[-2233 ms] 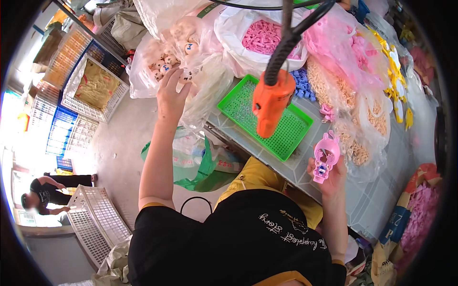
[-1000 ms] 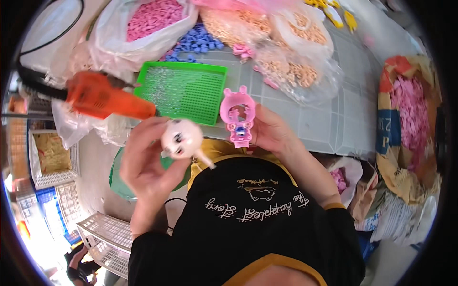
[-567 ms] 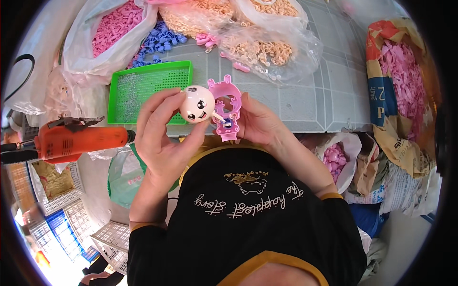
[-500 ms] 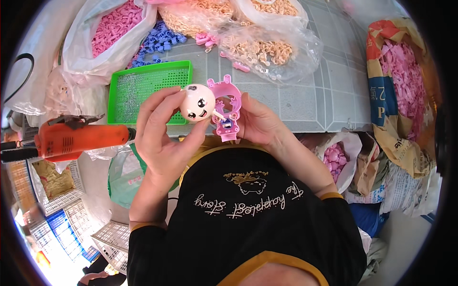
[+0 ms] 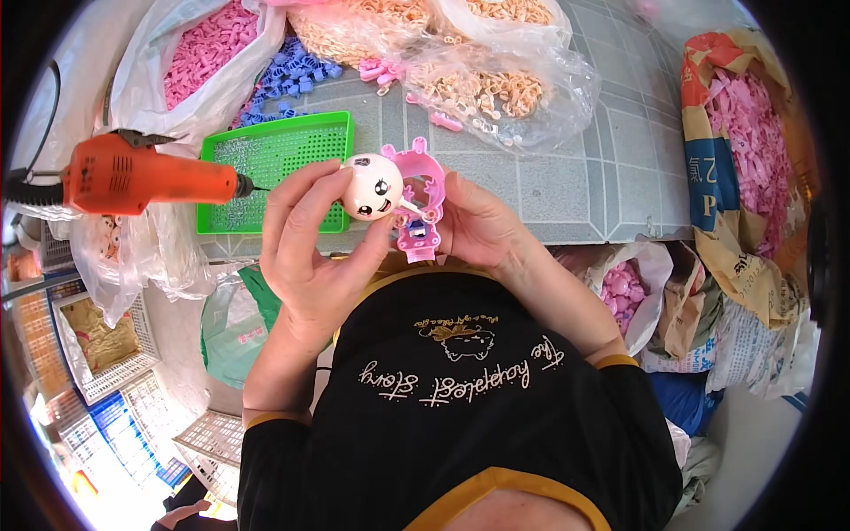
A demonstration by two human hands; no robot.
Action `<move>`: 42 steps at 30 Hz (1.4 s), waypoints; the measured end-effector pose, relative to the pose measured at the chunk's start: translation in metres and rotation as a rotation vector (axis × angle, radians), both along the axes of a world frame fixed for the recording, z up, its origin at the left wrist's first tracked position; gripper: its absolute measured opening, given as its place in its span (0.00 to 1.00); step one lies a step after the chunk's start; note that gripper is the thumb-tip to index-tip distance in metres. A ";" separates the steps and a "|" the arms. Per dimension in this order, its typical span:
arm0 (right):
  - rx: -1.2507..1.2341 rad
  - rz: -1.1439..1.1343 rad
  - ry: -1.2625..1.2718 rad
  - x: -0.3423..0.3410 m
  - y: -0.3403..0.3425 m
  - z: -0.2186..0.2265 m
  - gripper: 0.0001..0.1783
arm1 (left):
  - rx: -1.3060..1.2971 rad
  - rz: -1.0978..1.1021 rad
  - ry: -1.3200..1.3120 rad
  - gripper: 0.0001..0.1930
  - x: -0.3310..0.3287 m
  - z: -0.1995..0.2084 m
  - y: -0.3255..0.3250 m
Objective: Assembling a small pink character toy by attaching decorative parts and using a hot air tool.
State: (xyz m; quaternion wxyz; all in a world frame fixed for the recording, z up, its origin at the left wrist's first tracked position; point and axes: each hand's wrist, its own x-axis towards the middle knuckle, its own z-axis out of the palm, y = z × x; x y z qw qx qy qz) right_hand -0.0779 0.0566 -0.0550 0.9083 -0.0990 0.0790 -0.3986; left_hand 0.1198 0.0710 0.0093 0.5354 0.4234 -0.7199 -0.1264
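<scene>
Between the thumb and fingers of my left hand [image 5: 310,226] is a round cream doll head [image 5: 371,188] with a printed smiling face. A short pale stem [image 5: 413,209] runs from its lower right side to the pink part beside it. My right hand [image 5: 478,221] grips that pink plastic toy shell [image 5: 425,177] by its right side; the shell is open, with small pegs and a dark blue piece inside. Head and shell are close together above the table's near edge. My right fingertips are mostly hidden behind the shell.
An orange electric screwdriver [image 5: 146,174] hangs at the left, its bit over a green tray [image 5: 352,133] of small screws. Bags of pink parts [image 5: 212,44] and peach parts [image 5: 482,93], plus loose blue parts [image 5: 297,71], lie behind. A sack of pink pieces [image 5: 748,142] stands right.
The screwdriver has swung up and slightly right, now over the tray's left side. The doll head has shifted slightly right, tilting so its stem shows more. The shell stays nearly in place.
</scene>
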 end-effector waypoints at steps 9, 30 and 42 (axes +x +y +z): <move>-0.008 -0.012 0.049 -0.001 -0.002 0.002 0.40 | -0.032 0.017 -0.006 0.28 0.003 0.002 -0.002; -0.030 -0.022 0.141 -0.005 -0.005 -0.005 0.43 | 0.069 -0.046 0.009 0.27 -0.001 0.010 -0.006; -0.027 -0.043 0.069 -0.001 -0.003 0.000 0.31 | 0.068 -0.093 -0.027 0.26 -0.005 0.006 -0.010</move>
